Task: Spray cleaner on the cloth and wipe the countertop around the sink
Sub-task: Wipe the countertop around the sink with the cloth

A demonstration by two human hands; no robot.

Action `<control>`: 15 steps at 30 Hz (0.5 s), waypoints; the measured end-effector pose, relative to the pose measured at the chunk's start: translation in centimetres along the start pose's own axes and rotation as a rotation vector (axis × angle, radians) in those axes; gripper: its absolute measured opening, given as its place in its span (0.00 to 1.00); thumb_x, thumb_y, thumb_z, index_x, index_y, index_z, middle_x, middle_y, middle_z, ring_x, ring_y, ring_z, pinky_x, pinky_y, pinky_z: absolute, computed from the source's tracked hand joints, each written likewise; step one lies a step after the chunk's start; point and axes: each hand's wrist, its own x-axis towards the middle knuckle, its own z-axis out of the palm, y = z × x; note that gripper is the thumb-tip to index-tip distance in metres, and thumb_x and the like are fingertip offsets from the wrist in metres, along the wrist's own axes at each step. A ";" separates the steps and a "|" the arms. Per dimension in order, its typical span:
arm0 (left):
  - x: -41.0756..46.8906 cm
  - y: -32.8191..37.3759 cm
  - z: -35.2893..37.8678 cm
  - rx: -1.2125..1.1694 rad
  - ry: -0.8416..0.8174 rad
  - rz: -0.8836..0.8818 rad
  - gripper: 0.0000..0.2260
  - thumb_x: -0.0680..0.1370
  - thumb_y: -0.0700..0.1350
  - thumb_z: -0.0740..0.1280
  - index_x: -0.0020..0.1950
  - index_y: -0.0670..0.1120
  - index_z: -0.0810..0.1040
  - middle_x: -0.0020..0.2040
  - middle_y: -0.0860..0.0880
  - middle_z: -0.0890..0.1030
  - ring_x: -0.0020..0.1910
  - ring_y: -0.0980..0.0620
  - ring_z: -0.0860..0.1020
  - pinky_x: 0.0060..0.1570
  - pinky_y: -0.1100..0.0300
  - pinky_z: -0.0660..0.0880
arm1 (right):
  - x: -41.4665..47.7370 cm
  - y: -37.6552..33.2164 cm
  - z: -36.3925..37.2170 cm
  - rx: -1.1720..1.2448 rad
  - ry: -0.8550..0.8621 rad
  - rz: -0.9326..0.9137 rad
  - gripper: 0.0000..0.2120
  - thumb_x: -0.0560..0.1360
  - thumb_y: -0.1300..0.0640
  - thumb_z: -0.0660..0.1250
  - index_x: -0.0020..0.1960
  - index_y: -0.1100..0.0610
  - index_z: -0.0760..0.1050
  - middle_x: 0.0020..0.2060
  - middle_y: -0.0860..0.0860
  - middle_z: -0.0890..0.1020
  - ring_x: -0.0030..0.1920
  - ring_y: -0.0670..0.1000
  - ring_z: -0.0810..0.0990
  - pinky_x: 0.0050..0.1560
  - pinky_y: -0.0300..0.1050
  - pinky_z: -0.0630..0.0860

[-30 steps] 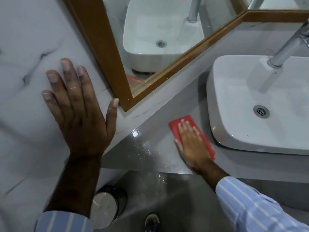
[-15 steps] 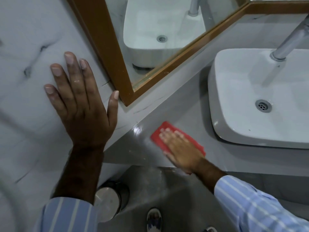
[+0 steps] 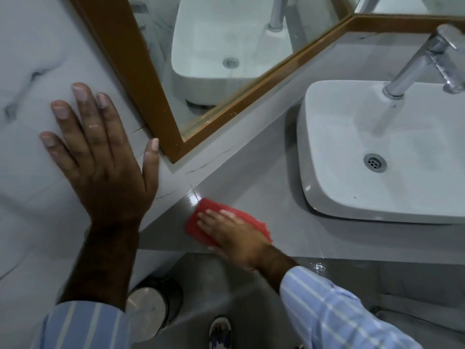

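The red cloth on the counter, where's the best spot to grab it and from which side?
Judging by its pose, take the red cloth by its far left corner, coming from above on the wall side. It lies flat on the countertop with the right hand pressed over the rest, so only that corner is exposed.

Cloth (image 3: 247, 220): red, I see it lying flat on the grey bench, near the left corner where bench meets wall, mostly covered by a flat palm.
Bench (image 3: 264, 187): grey, glossy, a bright wet glint just beside the cloth's far corner.
Sink (image 3: 352, 137): white vessel basin, upright on the bench, well right of the cloth, drain open.
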 end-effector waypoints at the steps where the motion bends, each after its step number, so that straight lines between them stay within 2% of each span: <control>1: 0.0 0.0 -0.1 0.006 -0.001 -0.006 0.35 0.86 0.61 0.54 0.84 0.38 0.53 0.82 0.32 0.61 0.80 0.27 0.61 0.75 0.24 0.60 | -1.5 1.2 -0.1 -0.004 0.036 0.124 0.31 0.85 0.43 0.56 0.84 0.55 0.58 0.83 0.53 0.61 0.84 0.53 0.56 0.83 0.58 0.57; 3: 0.1 0.0 -0.2 0.031 0.024 -0.001 0.35 0.86 0.61 0.55 0.83 0.38 0.55 0.81 0.32 0.63 0.79 0.26 0.63 0.74 0.25 0.59 | -3.3 1.8 -0.2 -0.060 0.113 0.465 0.31 0.86 0.44 0.53 0.84 0.57 0.55 0.84 0.54 0.58 0.84 0.54 0.54 0.82 0.59 0.59; 5: 0.1 0.4 -0.2 0.061 0.064 0.024 0.35 0.86 0.61 0.57 0.82 0.37 0.56 0.80 0.31 0.66 0.77 0.26 0.65 0.73 0.27 0.60 | -1.9 0.5 0.0 -0.062 0.168 0.842 0.32 0.85 0.44 0.52 0.84 0.60 0.55 0.84 0.57 0.59 0.84 0.58 0.56 0.83 0.60 0.56; 6: 0.1 0.5 -0.2 0.071 0.076 0.033 0.35 0.86 0.61 0.57 0.82 0.37 0.57 0.79 0.31 0.66 0.77 0.26 0.66 0.73 0.27 0.60 | -0.2 -0.8 0.1 -0.044 0.191 0.941 0.32 0.85 0.45 0.54 0.83 0.61 0.56 0.83 0.59 0.61 0.83 0.60 0.59 0.83 0.61 0.54; 7: 0.1 0.6 -0.2 0.073 0.083 0.033 0.35 0.85 0.60 0.57 0.82 0.36 0.57 0.79 0.31 0.67 0.77 0.26 0.66 0.73 0.27 0.61 | 1.7 -2.3 0.2 -0.026 0.206 0.951 0.33 0.84 0.45 0.58 0.82 0.62 0.59 0.81 0.60 0.64 0.81 0.61 0.63 0.81 0.61 0.55; 9: 0.0 0.6 -0.1 0.074 0.086 0.031 0.34 0.85 0.60 0.57 0.82 0.36 0.58 0.79 0.31 0.67 0.77 0.26 0.66 0.73 0.26 0.61 | 4.7 -5.2 0.8 -0.012 0.239 0.755 0.33 0.81 0.45 0.64 0.81 0.61 0.64 0.79 0.60 0.70 0.78 0.60 0.69 0.78 0.58 0.58; 12: 0.1 0.7 -0.1 0.074 0.064 0.011 0.34 0.86 0.61 0.56 0.82 0.37 0.58 0.80 0.31 0.66 0.77 0.26 0.65 0.73 0.25 0.61 | 5.9 -8.0 1.5 -0.031 0.091 0.318 0.31 0.85 0.44 0.52 0.83 0.58 0.58 0.82 0.57 0.63 0.82 0.58 0.61 0.82 0.58 0.54; 13: 0.1 0.8 -0.2 0.065 0.045 -0.002 0.34 0.86 0.62 0.55 0.82 0.37 0.57 0.80 0.32 0.65 0.78 0.27 0.65 0.73 0.25 0.60 | 5.5 -7.8 1.5 -0.038 0.070 0.233 0.30 0.86 0.43 0.50 0.83 0.58 0.57 0.83 0.56 0.62 0.83 0.58 0.59 0.83 0.57 0.54; 15: 0.1 0.8 -0.3 0.047 0.021 -0.009 0.34 0.86 0.62 0.54 0.83 0.37 0.56 0.81 0.32 0.64 0.79 0.27 0.63 0.74 0.25 0.60 | 3.5 -6.3 1.2 -0.036 0.083 0.181 0.31 0.85 0.42 0.52 0.83 0.56 0.59 0.82 0.54 0.64 0.83 0.56 0.60 0.83 0.55 0.56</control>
